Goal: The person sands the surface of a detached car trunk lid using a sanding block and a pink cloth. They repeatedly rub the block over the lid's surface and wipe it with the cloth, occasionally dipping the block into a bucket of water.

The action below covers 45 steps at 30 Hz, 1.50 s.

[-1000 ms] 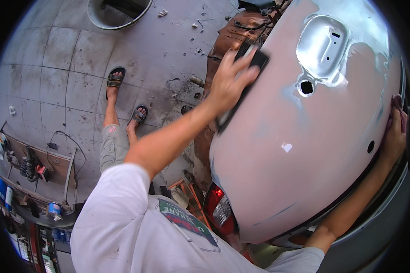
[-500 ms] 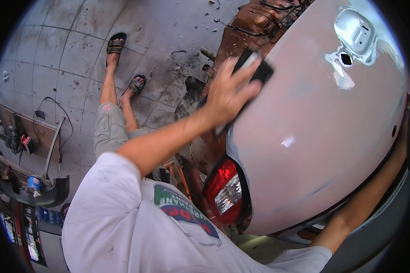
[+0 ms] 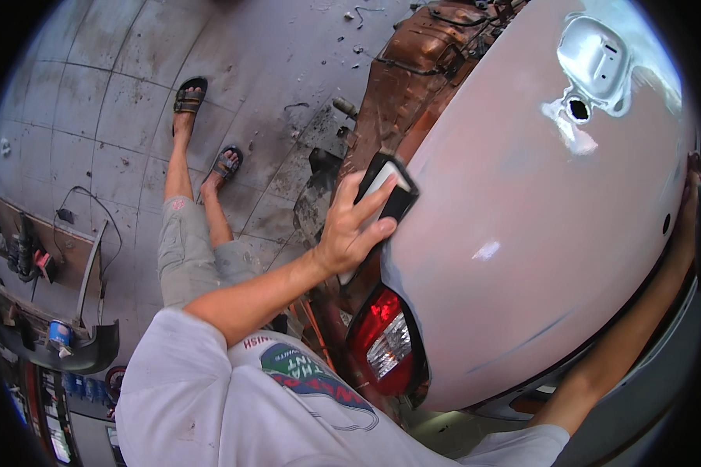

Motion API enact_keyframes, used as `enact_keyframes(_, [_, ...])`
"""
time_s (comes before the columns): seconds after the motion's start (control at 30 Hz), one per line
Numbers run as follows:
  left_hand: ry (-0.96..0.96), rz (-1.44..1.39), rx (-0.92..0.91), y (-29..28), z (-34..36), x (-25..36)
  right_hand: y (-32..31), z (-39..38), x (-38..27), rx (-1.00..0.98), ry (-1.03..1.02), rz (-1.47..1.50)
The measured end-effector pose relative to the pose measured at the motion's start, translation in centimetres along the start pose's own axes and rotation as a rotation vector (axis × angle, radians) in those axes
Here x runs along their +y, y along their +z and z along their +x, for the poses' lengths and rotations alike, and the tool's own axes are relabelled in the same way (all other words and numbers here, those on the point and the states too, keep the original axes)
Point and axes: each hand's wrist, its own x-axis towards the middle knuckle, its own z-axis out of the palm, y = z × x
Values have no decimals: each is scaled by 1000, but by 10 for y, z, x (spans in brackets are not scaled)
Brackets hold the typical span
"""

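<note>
My left hand (image 3: pixel 352 229) is closed around a long black sanding block (image 3: pixel 399 204) with a pale top. The block lies at the left edge of a pinkish-grey car body panel (image 3: pixel 475 194), just above the red and clear tail light (image 3: pixel 385 342). My thumb and fingers straddle the block; its lower end shows past my wrist. My right arm stretches along the panel's lower right edge, and my right hand (image 3: pixel 691 187) rests by the far edge near the dark rim of the view. Its fingers are too dark and hidden to make out.
A bare silver fuel filler recess (image 3: pixel 596 58) with a dark hole sits in the panel's upper right. Brown bare bodywork (image 3: pixel 413 62) with hoses adjoins the panel's left edge. At the left, a detached bumper (image 3: pixel 93 338) carries a blue can (image 3: pixel 59 333). Debris dots the tiled floor.
My left hand has slid the sanding block down and left along the panel edge, toward the tail light. The view has shifted slightly. My right arm stays in nearly the same place.
</note>
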Motion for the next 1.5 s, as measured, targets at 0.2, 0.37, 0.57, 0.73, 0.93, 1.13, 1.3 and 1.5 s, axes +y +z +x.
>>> enact_keyframes(0.2, [367,151,12,26,194,-27,-34,39,48,-89,126,-91])
enact_keyframes(0.37, [684,394,30,29,217,-39,-28,23,32,-20,87,-166])
enact_keyframes(0.57, [71,-112,-119,11,135,-10,-52,8,48,-21,144,-197])
enact_keyframes(0.73, [635,320,131,67,374,-41,-22,13,18,8,68,-83])
enact_keyframes(0.93, [132,-38,-167,27,218,-7,-35,-16,23,75,200,-171])
enact_keyframes(1.13, [70,-139,-158,31,248,-15,-44,-17,28,84,184,-130])
enact_keyframes(1.3, [405,129,-110,59,394,-35,-29,-10,11,101,181,-216])
enact_keyframes(1.5, [42,-120,-273,14,202,-3,-45,-26,22,99,203,-167])
